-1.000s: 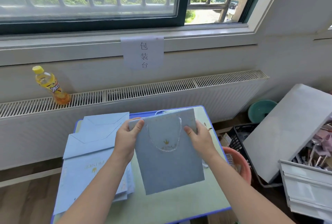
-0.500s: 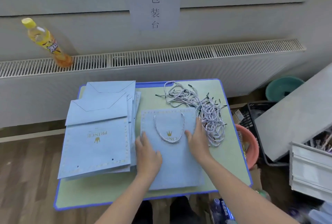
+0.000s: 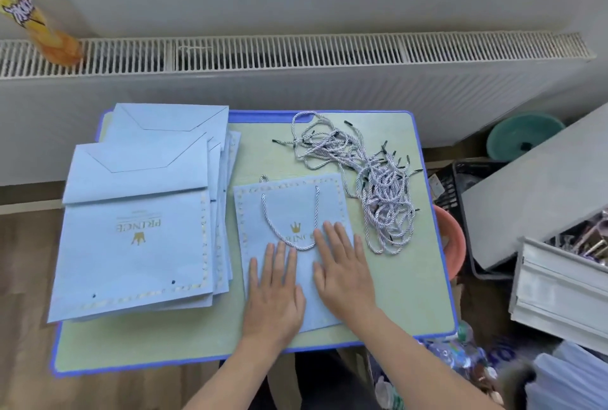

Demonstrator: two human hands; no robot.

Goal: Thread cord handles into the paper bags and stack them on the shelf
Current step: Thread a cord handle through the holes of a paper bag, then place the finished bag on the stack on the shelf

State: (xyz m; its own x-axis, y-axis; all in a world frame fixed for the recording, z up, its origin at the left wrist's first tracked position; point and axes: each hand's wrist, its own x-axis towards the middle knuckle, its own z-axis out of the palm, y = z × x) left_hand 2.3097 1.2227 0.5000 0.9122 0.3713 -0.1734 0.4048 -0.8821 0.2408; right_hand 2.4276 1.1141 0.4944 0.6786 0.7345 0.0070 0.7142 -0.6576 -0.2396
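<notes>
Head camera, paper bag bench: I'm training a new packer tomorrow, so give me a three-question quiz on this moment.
1. True or false: both hands lie flat on the bag with the cord handle.
2. Where is the pile of loose cords? A) right of that bag B) on the stack of unthreaded bags C) on the radiator
3. Fill in: the gold word printed on the bags is ______.

Key
1. True: left hand and right hand press it onto the table, fingers straight.
2. A
3. PRINCE
</notes>
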